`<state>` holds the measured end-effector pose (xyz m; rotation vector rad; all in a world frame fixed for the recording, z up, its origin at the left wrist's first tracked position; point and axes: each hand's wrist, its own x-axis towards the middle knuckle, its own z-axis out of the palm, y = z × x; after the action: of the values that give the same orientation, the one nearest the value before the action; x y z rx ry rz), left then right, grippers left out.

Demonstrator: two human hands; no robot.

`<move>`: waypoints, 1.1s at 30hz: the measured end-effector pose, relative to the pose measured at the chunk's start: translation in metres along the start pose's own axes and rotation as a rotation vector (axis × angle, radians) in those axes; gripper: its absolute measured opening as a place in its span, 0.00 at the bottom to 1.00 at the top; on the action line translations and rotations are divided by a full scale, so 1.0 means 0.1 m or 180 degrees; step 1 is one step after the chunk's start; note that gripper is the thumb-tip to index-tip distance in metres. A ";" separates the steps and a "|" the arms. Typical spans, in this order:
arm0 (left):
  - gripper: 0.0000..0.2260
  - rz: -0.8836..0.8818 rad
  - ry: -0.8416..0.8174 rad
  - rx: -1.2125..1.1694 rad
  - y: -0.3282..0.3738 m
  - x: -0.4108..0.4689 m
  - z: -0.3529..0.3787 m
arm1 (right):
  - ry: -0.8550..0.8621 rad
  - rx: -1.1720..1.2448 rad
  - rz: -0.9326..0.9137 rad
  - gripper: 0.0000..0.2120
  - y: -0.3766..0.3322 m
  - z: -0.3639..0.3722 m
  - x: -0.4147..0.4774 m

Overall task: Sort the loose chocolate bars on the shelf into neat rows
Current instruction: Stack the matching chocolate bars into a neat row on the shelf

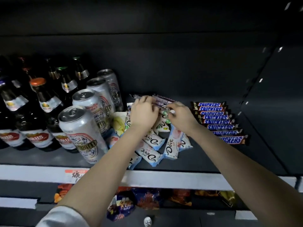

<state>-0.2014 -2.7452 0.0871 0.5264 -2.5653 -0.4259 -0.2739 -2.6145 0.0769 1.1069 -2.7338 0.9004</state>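
Your left grip [144,113] curls over the left end of a purple bar [161,101] at the back of the shelf [213,161], just behind the Dove pile [150,153]. Your right grip [182,118] has its fingers bent at the bar's right end. Blur hides whether they pinch the bar or a Dove wrapper beneath, so I cannot tell what it holds. The Dove bars lie jumbled and overlapping between the cans [82,128] and the Snickers row [218,122], which is already neat. These bars look light and stiff inside slick wrappers. They will probably slide over each other and could snap if bent. Take each one by its long edges near the middle, not by the crimped ends, which would likely let it swing.
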 end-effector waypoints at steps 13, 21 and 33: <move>0.16 -0.0178 0.0042 0.0103 0.09 0.43 0.36 | -0.0600 -0.0681 0.0168 0.18 0.48 -0.18 0.57; 0.15 -0.0155 0.0157 0.0106 0.11 0.36 0.34 | -0.0516 -0.0605 0.0109 0.17 0.48 -0.21 0.53; 0.16 0.0290 0.0286 -0.0209 0.12 0.11 0.18 | 0.0570 -0.0676 -0.0271 0.19 0.34 -0.48 0.04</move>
<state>-0.2232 -2.7364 0.0812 0.3945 -2.4689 -0.4428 -0.3067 -2.5718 0.1006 1.0397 -2.5453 0.6460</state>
